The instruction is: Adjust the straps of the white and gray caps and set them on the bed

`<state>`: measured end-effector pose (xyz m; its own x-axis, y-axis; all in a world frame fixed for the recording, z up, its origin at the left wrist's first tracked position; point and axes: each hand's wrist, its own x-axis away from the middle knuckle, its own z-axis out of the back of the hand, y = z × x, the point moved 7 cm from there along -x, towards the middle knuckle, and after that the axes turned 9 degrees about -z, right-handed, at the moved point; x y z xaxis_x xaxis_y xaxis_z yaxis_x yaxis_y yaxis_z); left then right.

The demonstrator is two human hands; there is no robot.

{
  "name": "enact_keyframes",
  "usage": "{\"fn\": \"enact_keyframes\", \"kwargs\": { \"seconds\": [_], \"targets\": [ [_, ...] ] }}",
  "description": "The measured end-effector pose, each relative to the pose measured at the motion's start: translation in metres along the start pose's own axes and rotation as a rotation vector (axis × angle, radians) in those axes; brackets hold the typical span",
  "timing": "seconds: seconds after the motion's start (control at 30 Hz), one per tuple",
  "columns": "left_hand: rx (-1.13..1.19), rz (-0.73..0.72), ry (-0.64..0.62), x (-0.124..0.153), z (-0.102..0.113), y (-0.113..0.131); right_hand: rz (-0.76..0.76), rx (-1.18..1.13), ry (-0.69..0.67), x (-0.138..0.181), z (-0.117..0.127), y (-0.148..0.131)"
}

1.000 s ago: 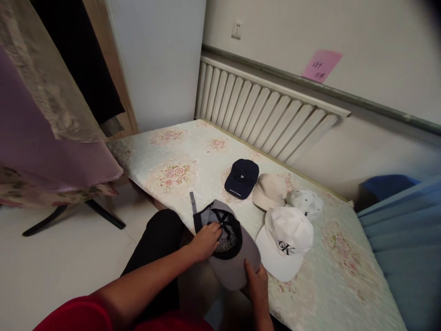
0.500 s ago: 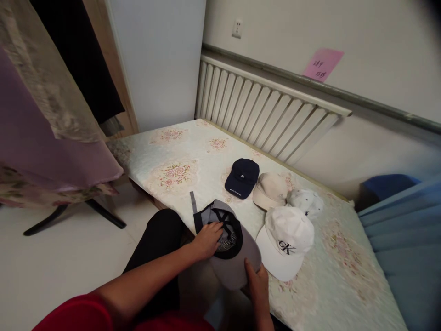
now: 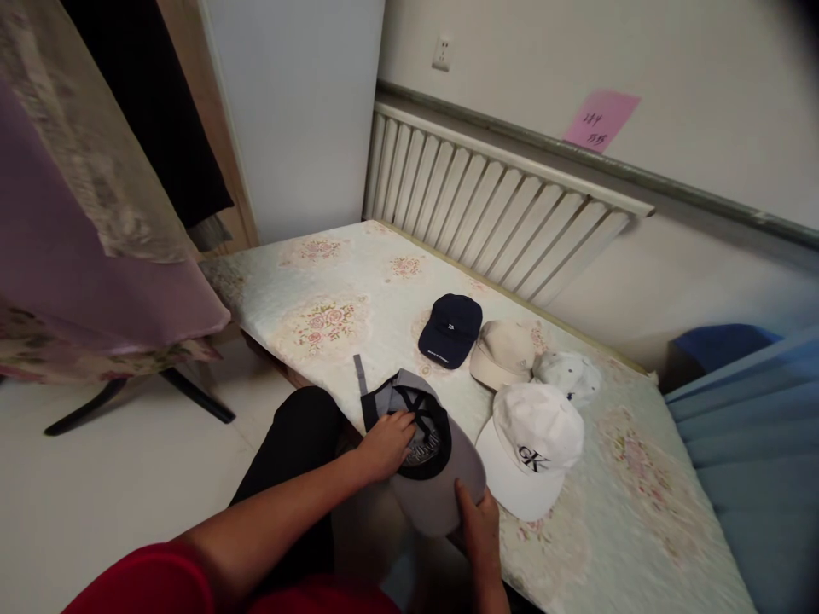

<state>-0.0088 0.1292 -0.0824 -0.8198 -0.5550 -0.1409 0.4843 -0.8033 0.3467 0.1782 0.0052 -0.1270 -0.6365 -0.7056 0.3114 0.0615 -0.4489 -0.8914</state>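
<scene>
A grey baseball cap [image 3: 448, 473] is held with its inside facing up, over the near edge of the bed. Its dark sweatband and lining tapes show, and a loose strap sticks out at the back. My left hand [image 3: 387, 443] grips the cap's near side, fingers reaching over the rim into the crown; its thumb is hidden. On the brim, my right hand [image 3: 479, 522] pinches with the thumb on top and the fingers beneath. Just right of the brim lies a white cap [image 3: 537, 435] with black letters. Beyond are a navy cap [image 3: 453, 328], a beige cap [image 3: 502, 354] and a pale cap [image 3: 568, 377].
The caps lie on a bed with a floral cover [image 3: 345, 277]. Behind it runs a white radiator [image 3: 473, 196] along the wall. Clothes on a rack [image 3: 128, 256] hang at left, and a blue curtain [image 3: 768, 435] borders the right. My knee [image 3: 307, 426] is close to the bed's edge.
</scene>
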Motion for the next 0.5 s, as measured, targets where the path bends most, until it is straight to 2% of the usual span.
{"fn": "enact_keyframes", "kwargs": {
  "seconds": [0.27, 0.5],
  "targets": [
    [0.008, -0.003, 0.012, 0.0032, -0.0047, -0.0034, -0.015, 0.026, -0.020, -0.0018, -0.0008, 0.0044],
    [0.056, 0.003, 0.005, 0.0041, -0.0001, -0.0036, -0.003, -0.027, -0.009, 0.0016, -0.0007, -0.0007]
  ]
}}
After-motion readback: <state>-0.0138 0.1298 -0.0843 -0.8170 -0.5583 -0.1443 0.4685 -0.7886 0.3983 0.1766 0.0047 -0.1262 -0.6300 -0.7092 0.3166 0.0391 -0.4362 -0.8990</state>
